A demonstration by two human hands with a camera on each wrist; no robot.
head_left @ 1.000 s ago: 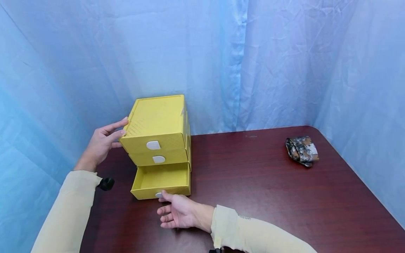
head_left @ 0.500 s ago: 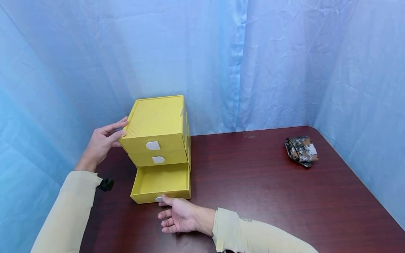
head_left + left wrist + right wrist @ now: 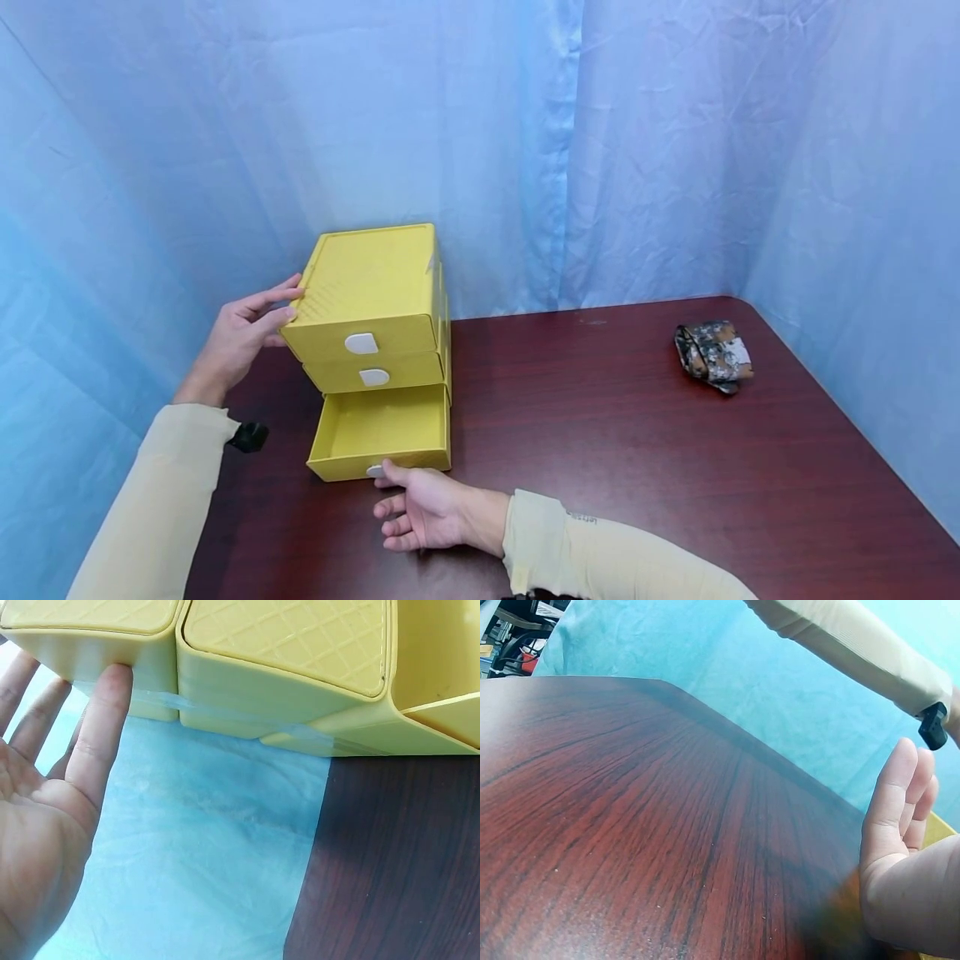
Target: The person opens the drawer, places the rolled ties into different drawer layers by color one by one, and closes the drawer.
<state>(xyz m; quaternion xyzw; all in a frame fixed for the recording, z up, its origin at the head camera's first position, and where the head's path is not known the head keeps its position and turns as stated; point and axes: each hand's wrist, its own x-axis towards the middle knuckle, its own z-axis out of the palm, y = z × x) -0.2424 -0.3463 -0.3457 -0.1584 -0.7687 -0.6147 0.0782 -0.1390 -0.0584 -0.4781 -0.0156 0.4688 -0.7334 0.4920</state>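
A yellow three-tier drawer unit [image 3: 366,275] stands on the table's left side. Its bottom drawer [image 3: 386,423] is pulled out, and nothing is seen inside; the two upper drawers are closed. My left hand [image 3: 240,333] rests on the unit's left side with fingers spread; in the left wrist view the thumb [image 3: 112,697] presses against the side wall. At the bottom drawer's front, my right hand [image 3: 435,508] pinches the white tab handle [image 3: 375,472] with thumb and forefinger, its other fingers loosely bent. The right wrist view hides that pinch.
A folded camouflage-patterned pouch or cloth [image 3: 714,357] with a white patch lies at the far right of the dark red wooden table [image 3: 585,417]. Blue curtains [image 3: 495,150] hang behind the table and at both sides.
Between the first two frames the bottom drawer came a little further out towards me, the right hand moving with it. Since then it has held still. The left hand has stayed put.
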